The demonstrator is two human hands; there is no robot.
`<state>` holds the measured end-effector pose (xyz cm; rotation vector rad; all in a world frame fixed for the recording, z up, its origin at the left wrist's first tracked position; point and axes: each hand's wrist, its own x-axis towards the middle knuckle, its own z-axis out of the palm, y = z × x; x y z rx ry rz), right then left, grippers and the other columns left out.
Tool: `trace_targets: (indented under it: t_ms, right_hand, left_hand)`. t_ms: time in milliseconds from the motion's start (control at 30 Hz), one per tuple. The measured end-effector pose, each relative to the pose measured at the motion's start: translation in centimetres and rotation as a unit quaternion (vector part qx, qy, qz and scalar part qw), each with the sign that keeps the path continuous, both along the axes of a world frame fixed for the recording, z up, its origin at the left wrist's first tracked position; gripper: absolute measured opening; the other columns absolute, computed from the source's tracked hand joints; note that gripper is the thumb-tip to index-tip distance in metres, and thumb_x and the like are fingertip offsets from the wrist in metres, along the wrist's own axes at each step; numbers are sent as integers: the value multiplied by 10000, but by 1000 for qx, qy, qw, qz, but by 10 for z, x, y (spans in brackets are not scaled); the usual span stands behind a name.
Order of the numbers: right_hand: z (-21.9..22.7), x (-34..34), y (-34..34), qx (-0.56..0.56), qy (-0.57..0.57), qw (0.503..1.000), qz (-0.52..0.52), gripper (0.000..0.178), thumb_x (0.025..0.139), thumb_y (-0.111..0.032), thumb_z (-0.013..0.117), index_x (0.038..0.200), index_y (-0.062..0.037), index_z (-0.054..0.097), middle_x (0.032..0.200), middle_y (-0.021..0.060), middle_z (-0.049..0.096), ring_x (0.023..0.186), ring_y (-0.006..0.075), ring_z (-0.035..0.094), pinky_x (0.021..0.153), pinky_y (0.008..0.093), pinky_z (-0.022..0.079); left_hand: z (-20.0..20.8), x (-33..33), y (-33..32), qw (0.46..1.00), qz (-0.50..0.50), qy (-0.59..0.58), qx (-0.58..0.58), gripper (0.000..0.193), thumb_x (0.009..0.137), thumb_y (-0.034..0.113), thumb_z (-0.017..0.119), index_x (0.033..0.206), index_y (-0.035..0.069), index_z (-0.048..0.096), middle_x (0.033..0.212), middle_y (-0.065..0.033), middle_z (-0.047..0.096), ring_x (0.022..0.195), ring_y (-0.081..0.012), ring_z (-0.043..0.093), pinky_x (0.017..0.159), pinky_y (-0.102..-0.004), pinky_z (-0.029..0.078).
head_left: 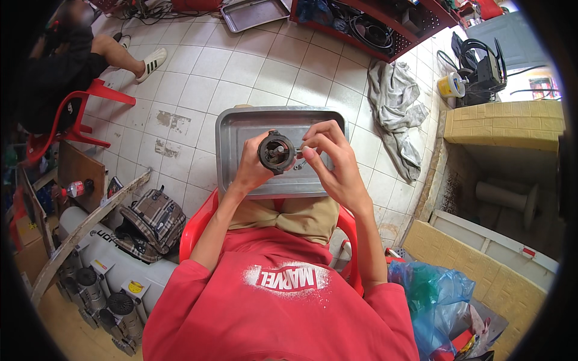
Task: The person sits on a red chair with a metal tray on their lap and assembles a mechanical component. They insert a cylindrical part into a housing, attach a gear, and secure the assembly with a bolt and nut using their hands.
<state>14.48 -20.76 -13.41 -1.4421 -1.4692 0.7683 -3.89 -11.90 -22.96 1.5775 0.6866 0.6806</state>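
Note:
My left hand (250, 166) is wrapped around a dark round housing (277, 154), its open end facing up. Inside the ring-shaped rim, metal parts show, too small to name. At the housing's right side is my right hand (341, 171), thumb and fingertips brought together; whatever they pinch is too small to make out. Both hands are over a grey metal tray (239, 124) resting on my lap. Small metal pieces (297, 166) lie in the tray, partly hidden by the hands.
Left of me are a plaid backpack (158, 219) and a grey tank machine with motors (123, 307). A person sits on a red chair (72, 123) at the far left. Grey cloth (394, 108) lies on the right floor; a blue plastic bag (436, 301) is at the lower right.

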Motion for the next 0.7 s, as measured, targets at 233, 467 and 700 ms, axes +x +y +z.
trace_targets:
  t_ms: [233, 467, 700]
  right_hand:
    - [4, -2, 0, -2, -11, 1000, -15, 127, 974, -96, 695, 990, 24, 657, 1134, 117, 524, 943, 230, 605, 767, 347, 538]
    - [1, -5, 0, 12, -35, 998, -47, 68, 929, -1, 700, 988, 11, 668, 1167, 111, 490, 955, 231, 612, 746, 338, 545]
    - [2, -7, 0, 36, -56, 995, -72, 99, 901, 52, 701, 984, 6, 670, 1161, 106, 488, 937, 220, 621, 735, 340, 543]
  left_hand:
    - [7, 2, -1, 1000, 17, 11, 24, 274, 743, 64, 880, 915, 39, 667, 853, -26, 691, 772, -99, 622, 710, -293, 536]
    - [13, 6, -6, 999, 12, 4, -35, 297, 739, 108, 893, 913, 21, 669, 755, -28, 669, 694, -105, 607, 652, -299, 524]
    - [25, 8, -8, 993, -8, -7, -115, 289, 750, 84, 879, 941, 22, 671, 723, -11, 658, 657, -80, 611, 607, -284, 507]
